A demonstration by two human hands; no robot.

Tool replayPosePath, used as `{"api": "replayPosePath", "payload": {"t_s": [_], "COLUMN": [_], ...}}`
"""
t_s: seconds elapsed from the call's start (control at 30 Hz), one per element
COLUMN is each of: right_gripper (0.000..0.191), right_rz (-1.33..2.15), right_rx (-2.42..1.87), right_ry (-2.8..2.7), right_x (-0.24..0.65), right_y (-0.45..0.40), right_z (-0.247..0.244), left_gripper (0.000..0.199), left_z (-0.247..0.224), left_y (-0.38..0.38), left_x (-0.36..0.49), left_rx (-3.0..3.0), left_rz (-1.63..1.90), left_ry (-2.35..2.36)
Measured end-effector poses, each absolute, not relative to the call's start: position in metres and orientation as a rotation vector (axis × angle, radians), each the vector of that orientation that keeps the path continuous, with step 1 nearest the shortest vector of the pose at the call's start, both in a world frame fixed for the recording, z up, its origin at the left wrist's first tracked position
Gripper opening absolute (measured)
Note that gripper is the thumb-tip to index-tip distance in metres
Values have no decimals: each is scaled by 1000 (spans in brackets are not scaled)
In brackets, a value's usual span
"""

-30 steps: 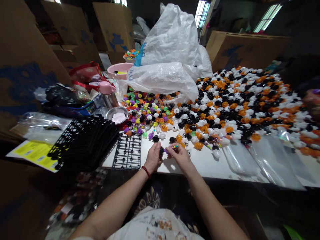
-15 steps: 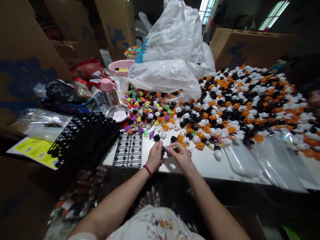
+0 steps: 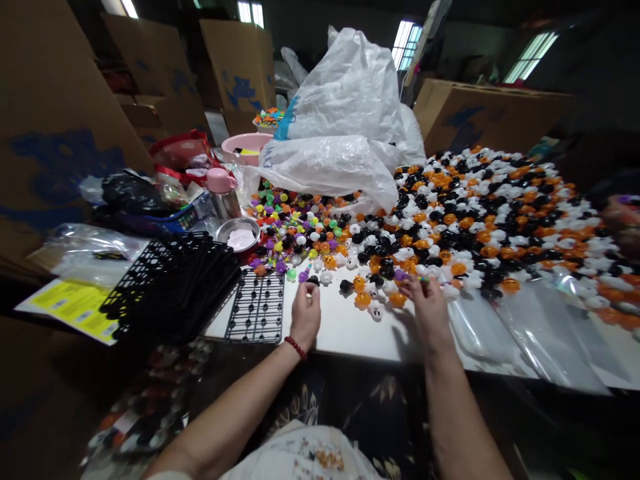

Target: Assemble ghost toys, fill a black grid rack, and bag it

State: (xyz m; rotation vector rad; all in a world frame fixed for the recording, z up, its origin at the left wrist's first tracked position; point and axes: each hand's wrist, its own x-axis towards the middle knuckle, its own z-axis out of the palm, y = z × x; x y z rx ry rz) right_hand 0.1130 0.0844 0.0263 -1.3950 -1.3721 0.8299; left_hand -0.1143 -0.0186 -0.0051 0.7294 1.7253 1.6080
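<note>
My left hand (image 3: 305,312) is at the table's front, its fingers curled together. Whatever they may hold is hidden. Just beyond its fingertips lies a small black figure (image 3: 313,280). To its left is a black plastic grid tray (image 3: 256,307). My right hand (image 3: 429,310) reaches over the near edge of the heap, fingers closed on a thin multicoloured stick (image 3: 424,279). A purple piece (image 3: 400,275) shows at its fingertips; I cannot tell whether it is joined to the stick. Orange pumpkin figures (image 3: 397,300) and a white ghost figure (image 3: 375,311) lie between the hands.
A large heap of black, white and orange figures (image 3: 490,213) covers the right side. Clear plastic bags (image 3: 545,327) lie in front of it. Stacked black trays (image 3: 175,287), a metal bowl (image 3: 237,235), a pink-lidded flask (image 3: 223,190) and a white sack (image 3: 345,100) stand left and behind.
My hands were together around a small black piece. They have parted: the right has moved right to the heap with the stick, the left slightly left. The view has tilted up slightly.
</note>
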Motion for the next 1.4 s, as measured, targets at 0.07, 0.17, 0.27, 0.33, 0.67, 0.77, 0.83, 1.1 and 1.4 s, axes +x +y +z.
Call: {"api": "replayPosePath", "payload": {"t_s": [0.07, 0.17, 0.27, 0.33, 0.67, 0.77, 0.83, 1.1, 1.4], "right_gripper": [72, 61, 40, 40, 19, 21, 26, 26, 27], "right_rz": [326, 1, 131, 238, 374, 396, 430, 769, 660], "right_rx": [-1547, -1463, -1150, -957, -738, -751, -782, -726, -840], "right_ry": [-1501, -1768, -2123, -2322, -2813, -2763, -2656, -2162, -2192], "right_x": [134, 124, 70, 26, -87, -85, -73, 10, 33], "right_y": [97, 99, 91, 87, 112, 106, 91, -4, -17], "right_z": [30, 27, 20, 16, 10, 16, 23, 43, 35], "left_gripper": [17, 33, 24, 20, 14, 31, 36, 11, 25], "left_z": [5, 11, 4, -3, -15, -1, 11, 39, 40], "left_y": [-12, -1, 3, -1, -42, -47, -48, -40, -41], "left_x": [-128, -142, -141, -137, -150, -151, -152, -150, -108], "left_rx": [1145, 1627, 1756, 1785, 1398, 638, 246, -308, -124], "left_rz": [1507, 1055, 746, 726, 1185, 1517, 1656, 1628, 1649], "left_ry": [2056, 2244, 2264, 2270, 1966, 1612, 1290, 819, 787]}}
